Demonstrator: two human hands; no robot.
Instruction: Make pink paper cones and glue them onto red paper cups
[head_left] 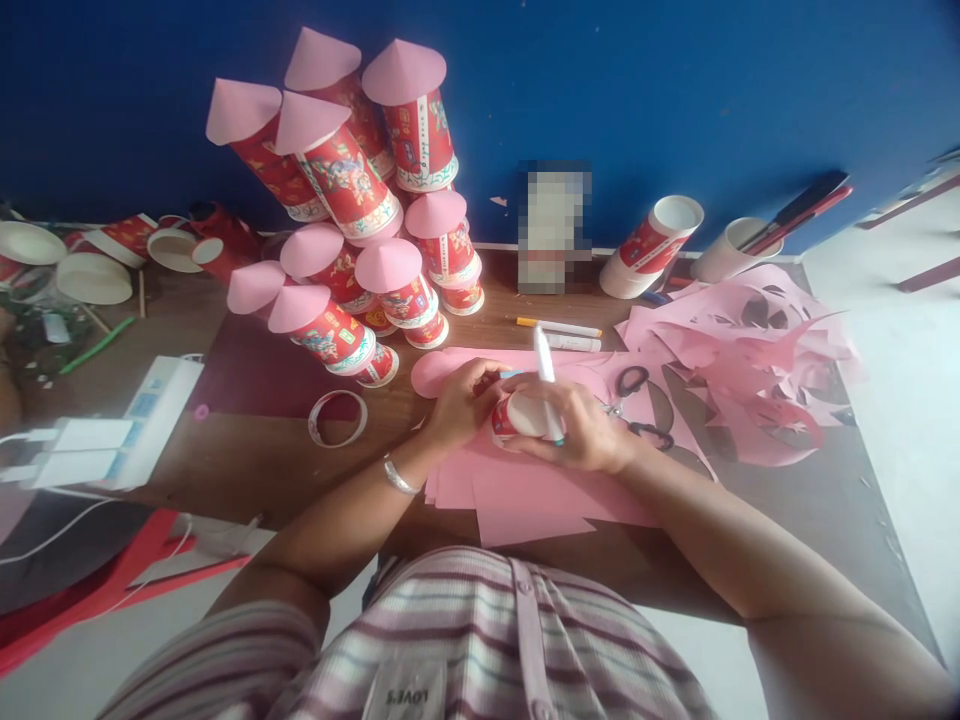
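Observation:
A small red patterned paper cup [528, 413] with a pale round end is held between my two hands above a stack of pink paper sheets [525, 500]. My left hand [466, 404] grips the cup's left side. On its right side, my right hand [581, 425] holds the cup and also a white marker [545, 365], which stands nearly upright between the fingers. Black-handled scissors [634, 408] lie on the pink paper just beyond my right hand. A white ring [337, 418] rests on the table left of my left hand.
Stacked red cups with pink cone tops [349, 180] stand at the back left. Pink paper scraps [757, 360] are heaped on the right, near a pen cup [727, 250] and a red cup [649, 250]. A power strip [154, 420] lies at the left.

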